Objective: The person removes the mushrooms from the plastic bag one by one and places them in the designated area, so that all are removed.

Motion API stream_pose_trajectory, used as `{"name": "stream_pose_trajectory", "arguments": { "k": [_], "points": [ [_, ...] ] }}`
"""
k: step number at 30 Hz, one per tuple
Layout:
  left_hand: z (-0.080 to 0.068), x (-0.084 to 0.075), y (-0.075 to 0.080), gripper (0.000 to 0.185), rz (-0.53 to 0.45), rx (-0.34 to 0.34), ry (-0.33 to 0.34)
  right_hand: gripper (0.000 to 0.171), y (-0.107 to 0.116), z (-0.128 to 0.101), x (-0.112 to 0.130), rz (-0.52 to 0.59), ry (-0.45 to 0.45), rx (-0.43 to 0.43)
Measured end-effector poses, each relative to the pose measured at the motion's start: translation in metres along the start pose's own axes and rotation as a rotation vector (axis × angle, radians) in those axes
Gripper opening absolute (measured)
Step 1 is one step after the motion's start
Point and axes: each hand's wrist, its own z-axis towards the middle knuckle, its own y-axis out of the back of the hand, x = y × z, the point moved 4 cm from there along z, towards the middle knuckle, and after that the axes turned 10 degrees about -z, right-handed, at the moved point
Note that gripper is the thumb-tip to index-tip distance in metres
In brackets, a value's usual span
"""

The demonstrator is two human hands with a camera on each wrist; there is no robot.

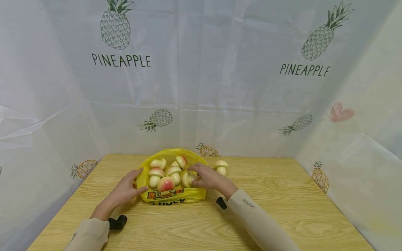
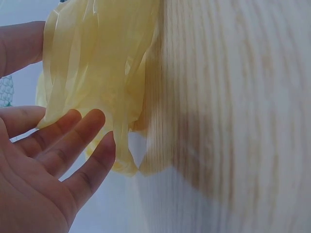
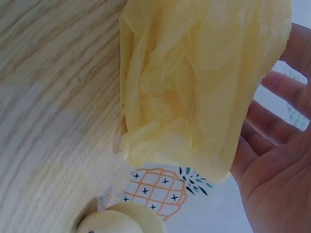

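Note:
A yellow plastic bag (image 1: 190,195) with dark print lies with its mouth towards me. Inside it are several mushroom-shaped pieces (image 1: 154,181), pale with some reddish caps. My left hand (image 1: 127,190) is at the bag's left rim, thumb and index finger wide apart. In the left wrist view, the thumb and index finger pass behind the yellow film, while the other fingers (image 2: 90,167) spread loosely outside. My right hand (image 1: 211,177) reaches in over the right rim and grips a pale mushroom-shaped piece (image 1: 187,178). The bag hides those fingertips in the right wrist view.
One more mushroom-shaped piece (image 1: 221,166) stands on the wooden table (image 1: 267,209), right of the bag. A white curtain (image 1: 220,80) printed with pineapples hangs behind and at both sides. Black wrist-worn pieces (image 1: 117,223) show near both sleeves.

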Motion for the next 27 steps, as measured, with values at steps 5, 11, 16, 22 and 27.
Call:
{"name": "stream_pose_trajectory", "arguments": {
  "k": [5, 11, 16, 22, 27],
  "points": [
    [0.0, 0.001, 0.0, 0.079, 0.001, -0.005, 0.002, 0.055, -0.001, 0.002, 0.001, -0.03, 0.019, -0.008],
    [0.0, 0.0, -0.001, 0.079, -0.017, 0.003, 0.002, 0.056, -0.005, 0.005, 0.0, -0.043, 0.009, 0.007],
    [0.0, 0.0, -0.001, 0.079, -0.02, 0.003, 0.001, 0.058, -0.007, 0.008, -0.001, -0.008, -0.005, 0.028],
    [0.0, 0.0, 0.0, 0.079, -0.002, -0.002, -0.001, 0.058, -0.008, 0.012, -0.003, 0.02, -0.001, 0.03],
    [0.0, 0.0, 0.0, 0.079, 0.004, -0.005, -0.006, 0.057, -0.008, 0.011, -0.002, 0.035, -0.004, 0.025]
  ]
}}
